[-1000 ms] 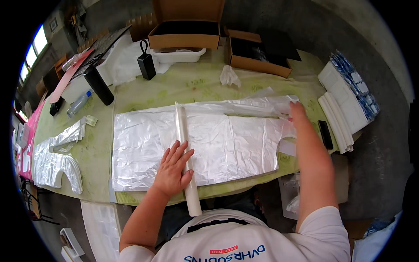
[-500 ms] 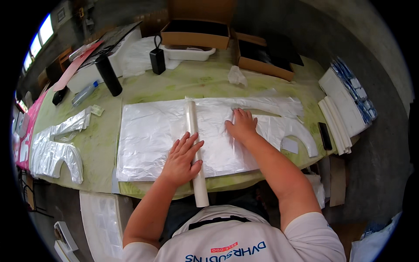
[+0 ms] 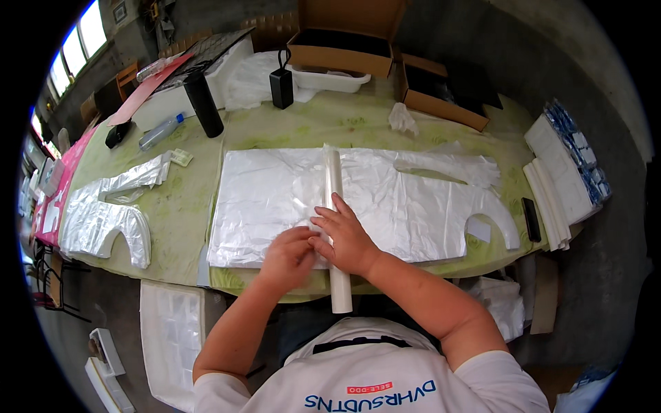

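Note:
A stack of thin, shiny white plastic film sheets, cut like sleeved aprons, lies flat across the table. Over it lies a long white roll, one end sticking out past the table's near edge. My right hand rests across the roll with its fingers spread. Just left of the roll, my left hand is over the film, fingers bent together and slightly blurred, close to my right thumb. Whatever those left fingers may pinch is hidden.
On the left lies a folded piece of similar film. A black cylinder, a plastic bottle, a black box with a loop and cardboard boxes stand at the back. At right are a phone and white rolls.
My right hand has come left from the film onto the roll. My left hand has left the roll and drawn its fingers together beside it. The whole view has shifted slightly.

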Demonstrator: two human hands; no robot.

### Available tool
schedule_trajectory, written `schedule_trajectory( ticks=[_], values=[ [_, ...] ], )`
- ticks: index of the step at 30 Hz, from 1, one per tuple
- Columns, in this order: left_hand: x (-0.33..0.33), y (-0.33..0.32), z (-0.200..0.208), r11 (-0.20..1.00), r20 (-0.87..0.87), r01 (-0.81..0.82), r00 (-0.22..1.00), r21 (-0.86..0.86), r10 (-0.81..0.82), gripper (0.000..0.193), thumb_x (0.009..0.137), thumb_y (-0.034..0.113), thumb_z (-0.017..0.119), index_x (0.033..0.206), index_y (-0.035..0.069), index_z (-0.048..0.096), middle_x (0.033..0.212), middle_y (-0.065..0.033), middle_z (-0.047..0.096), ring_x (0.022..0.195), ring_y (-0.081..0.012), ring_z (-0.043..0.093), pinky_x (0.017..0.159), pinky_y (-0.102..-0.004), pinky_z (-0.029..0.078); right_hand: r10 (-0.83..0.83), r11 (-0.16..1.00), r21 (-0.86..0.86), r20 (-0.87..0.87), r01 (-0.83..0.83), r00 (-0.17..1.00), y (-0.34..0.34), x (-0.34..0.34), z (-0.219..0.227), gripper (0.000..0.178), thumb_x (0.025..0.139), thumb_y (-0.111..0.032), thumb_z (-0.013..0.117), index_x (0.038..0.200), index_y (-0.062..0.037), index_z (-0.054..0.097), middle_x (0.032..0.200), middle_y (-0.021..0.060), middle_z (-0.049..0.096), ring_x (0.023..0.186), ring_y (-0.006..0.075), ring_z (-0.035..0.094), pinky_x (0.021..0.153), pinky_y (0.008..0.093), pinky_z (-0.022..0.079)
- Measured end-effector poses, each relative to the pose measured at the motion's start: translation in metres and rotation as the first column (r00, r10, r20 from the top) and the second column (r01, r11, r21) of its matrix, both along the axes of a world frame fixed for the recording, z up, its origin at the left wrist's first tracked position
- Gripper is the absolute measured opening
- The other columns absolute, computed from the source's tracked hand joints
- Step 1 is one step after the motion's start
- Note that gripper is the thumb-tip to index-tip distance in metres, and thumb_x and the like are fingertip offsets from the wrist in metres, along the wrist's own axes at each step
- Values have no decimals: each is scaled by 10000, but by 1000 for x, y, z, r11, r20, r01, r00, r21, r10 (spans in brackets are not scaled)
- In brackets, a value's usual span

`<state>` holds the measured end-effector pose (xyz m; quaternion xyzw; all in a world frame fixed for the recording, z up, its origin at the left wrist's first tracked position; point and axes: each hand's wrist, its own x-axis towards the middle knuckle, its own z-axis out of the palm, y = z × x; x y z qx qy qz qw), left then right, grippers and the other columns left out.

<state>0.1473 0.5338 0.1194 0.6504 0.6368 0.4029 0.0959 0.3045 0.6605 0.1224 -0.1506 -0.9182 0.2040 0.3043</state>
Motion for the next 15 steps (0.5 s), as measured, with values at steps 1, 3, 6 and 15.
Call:
schedule_trajectory(
  ticks=[1,3,6,15],
  values=[
    [-10,-6,-10,1000,96,-16,995,23,14,351,792,-22,665,1133,59,678,1261,-151,652,1198,-329,599,1004,-440,474,-10,1000,5,70,9,998,-4,-1,2,405,902,-265,680,1226,-23,672,1347,169,606,1406,462,392,1187,532,306],
    [-7,0,26,969,100,-143,987,202,125,305,777,-82,633,1045,52,691,1132,-135,675,1112,-326,630,934,-419,503,-19,1000,21,215,15,976,-11,-8,14,344,906,-255,668,1169,-36,700,1324,158,604,1406,424,399,1203,532,274],
    [-4,37,61,949,36,188,978,254,-204,283,850,19,605,1116,54,694,1241,-133,664,1290,-365,536,1064,-461,432,-21,999,28,258,14,966,-18,-25,17,278,912,-193,638,1143,-45,683,1279,165,602,1352,392,448,1171,499,324],
    [-24,83,50,863,-119,382,890,-331,-440,365,986,371,549,1216,141,715,1353,-82,632,1487,-373,326,1210,-552,221,85,994,-73,4,-85,996,-25,7,20,245,858,-89,683,1101,-60,695,1242,171,627,1230,419,542,1048,505,435]
  ],
)
